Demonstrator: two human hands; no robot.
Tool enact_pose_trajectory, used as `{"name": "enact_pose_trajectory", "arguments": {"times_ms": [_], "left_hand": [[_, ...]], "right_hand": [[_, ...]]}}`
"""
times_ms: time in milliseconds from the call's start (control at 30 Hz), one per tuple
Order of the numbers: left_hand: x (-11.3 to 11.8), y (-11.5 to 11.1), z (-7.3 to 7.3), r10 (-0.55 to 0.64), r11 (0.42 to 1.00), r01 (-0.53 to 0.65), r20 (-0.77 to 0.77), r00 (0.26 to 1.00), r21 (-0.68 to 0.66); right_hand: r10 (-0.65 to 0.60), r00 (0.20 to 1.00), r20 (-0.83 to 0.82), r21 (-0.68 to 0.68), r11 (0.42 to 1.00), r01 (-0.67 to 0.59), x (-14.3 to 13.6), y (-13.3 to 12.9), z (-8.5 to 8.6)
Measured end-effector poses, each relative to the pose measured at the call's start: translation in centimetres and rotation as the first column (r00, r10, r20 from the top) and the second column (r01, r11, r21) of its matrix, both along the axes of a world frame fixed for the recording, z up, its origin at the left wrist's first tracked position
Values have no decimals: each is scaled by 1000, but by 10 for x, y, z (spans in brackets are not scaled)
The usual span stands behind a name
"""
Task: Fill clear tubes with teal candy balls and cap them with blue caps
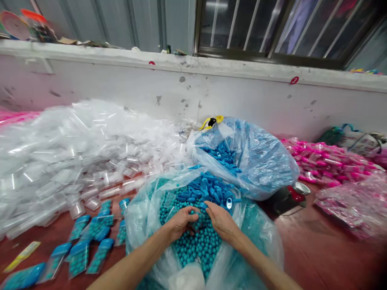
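At lower centre, I see a bag (140, 219) of teal beads (198, 246); right hand (222, 222) pinches a blue piece (203, 206), left hand's (180, 221) grip unclear.

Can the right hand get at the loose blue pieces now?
Probably yes: the right hand is close beside the loose blue pieces, which lie uncovered, though it seems to hold one.
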State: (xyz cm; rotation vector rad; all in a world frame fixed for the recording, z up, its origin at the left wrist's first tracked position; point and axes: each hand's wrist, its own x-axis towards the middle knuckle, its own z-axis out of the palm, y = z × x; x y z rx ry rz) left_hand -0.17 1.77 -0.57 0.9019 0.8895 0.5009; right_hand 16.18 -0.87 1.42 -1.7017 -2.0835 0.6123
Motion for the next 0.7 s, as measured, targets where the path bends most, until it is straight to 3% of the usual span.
{"name": "enact_pose_trajectory", "arguments": {"times_ms": [133, 400, 567, 700], "left_hand": [[0, -1, -4, 41, 999, -41, 27, 999, 12], [7, -15, 3, 233, 971, -236, 95, 968, 25], [13, -21, 12, 311, 948, -314, 60, 948, 45], [14, -23, 18, 347, 923, -335, -30, 937, 189]], "right_hand": [[69, 987, -146, -14, 997, -72, -3, -1, -6], [42, 959, -280, 2, 999, -43, -3, -1, 10], [176, 920, -351, 19, 983, -181, -3, -1, 15], [287, 902, -323, 95, 958, -271, -2, -2, 17]]}}
